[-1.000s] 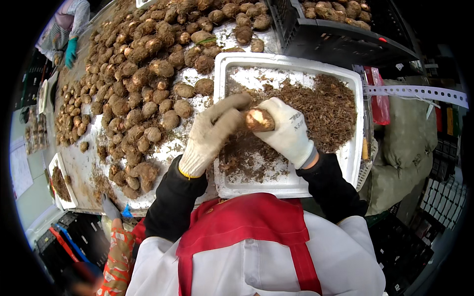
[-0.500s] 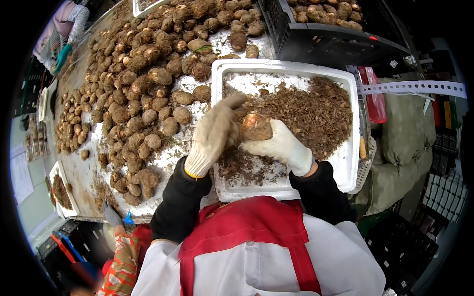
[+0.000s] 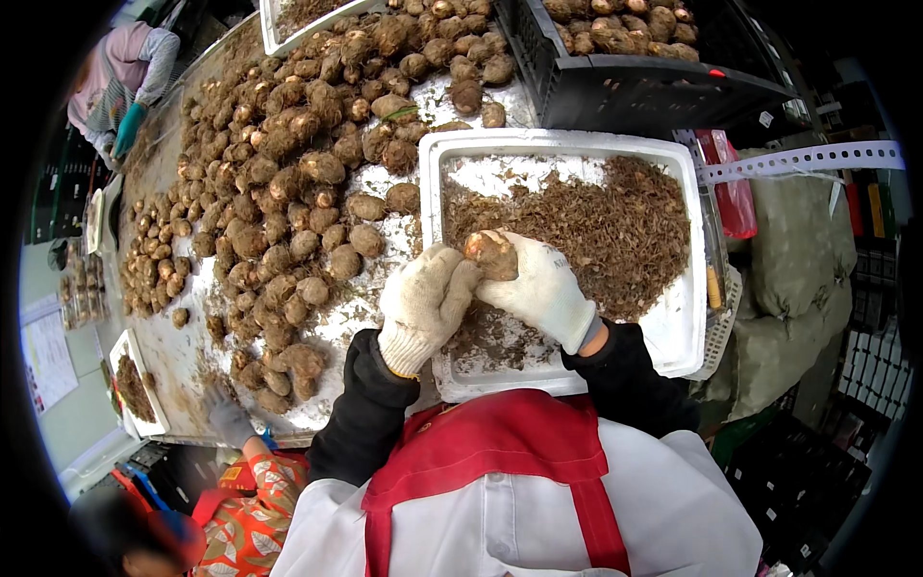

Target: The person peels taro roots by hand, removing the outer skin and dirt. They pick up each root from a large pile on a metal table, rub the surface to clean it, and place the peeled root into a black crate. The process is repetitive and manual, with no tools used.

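Over a white foam tray [image 3: 431,192], my gloved right hand [image 3: 546,288] is wrapped round a brown taro corm [image 3: 492,256], whose pinkish cut end shows at the top. My left hand [image 3: 423,300], also in a pale knit glove, is closed, its fingers curled in and its knuckles touching or very near the corm's left side. Whatever its fingertips hold, if anything, is hidden. Loose brown fibrous peelings [image 3: 596,236] cover much of the tray floor beneath and beyond both hands.
A broad heap of taro corms [image 3: 288,183] covers the table to the left. A black crate [image 3: 654,87] holding more corms stands beyond the tray. A co-worker's grey-gloved hand [image 3: 229,420] rests at the table's near left; another's teal glove [image 3: 128,130] is at far left. Sacks [image 3: 788,250] stand right.
My left hand, stretched across above the corm before, has drawn back down and curled its fingers. The corm has turned slightly in my right hand. The near co-worker has come further into view.
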`<state>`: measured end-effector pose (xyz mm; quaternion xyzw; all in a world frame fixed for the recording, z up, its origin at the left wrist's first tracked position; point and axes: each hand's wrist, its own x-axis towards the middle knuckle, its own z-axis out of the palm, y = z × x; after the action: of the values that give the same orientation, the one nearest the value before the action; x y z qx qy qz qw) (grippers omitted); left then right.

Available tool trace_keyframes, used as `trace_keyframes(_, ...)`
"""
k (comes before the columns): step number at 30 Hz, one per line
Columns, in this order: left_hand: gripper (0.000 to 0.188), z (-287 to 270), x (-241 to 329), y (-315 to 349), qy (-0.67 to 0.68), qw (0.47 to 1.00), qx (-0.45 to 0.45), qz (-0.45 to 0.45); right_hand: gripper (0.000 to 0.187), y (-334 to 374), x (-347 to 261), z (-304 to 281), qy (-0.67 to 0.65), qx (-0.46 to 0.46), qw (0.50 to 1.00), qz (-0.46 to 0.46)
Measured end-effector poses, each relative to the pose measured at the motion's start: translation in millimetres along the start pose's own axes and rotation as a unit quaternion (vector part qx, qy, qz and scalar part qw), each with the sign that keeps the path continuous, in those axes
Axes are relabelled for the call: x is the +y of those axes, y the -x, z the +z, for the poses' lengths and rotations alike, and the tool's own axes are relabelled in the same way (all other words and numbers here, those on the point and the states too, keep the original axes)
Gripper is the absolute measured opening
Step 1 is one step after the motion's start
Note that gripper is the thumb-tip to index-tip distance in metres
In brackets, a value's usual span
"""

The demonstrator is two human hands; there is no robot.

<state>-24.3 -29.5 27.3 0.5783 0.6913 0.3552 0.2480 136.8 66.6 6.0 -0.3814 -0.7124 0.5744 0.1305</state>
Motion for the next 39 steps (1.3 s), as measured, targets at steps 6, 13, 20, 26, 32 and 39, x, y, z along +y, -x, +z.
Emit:
trace_keyframes(6,0.022,-37,57,6,0.354,0.934,-0.041,-0.019,0.047,-11,21,0,0.131,0.053,0.99,-0.006)
trace_keyframes(13,0.038,-1,-6,-11,0.113,0.989,-0.057,-0.083,0.041,-1,0,5,0.308,0.009,0.949,-0.059)
trace_keyframes(20,0.049,0,-16,0,0.635,0.744,-0.064,-0.199,0.06,14,-21,-20,0.002,0.049,0.998,-0.042)
trace_keyframes(26,0.055,8,-3,5,0.501,0.84,0.012,-0.21,0.056,12,-3,-6,-0.191,0.034,0.98,-0.052)
trace_keyframes(32,0.041,2,14,11,0.375,0.91,0.033,-0.172,0.048,11,-15,-7,-0.285,-0.003,0.956,-0.065)
trace_keyframes(39,0.027,-25,25,-3,0.182,0.979,0.036,-0.085,0.047,20,-16,-10,-0.283,-0.052,0.958,-0.013)
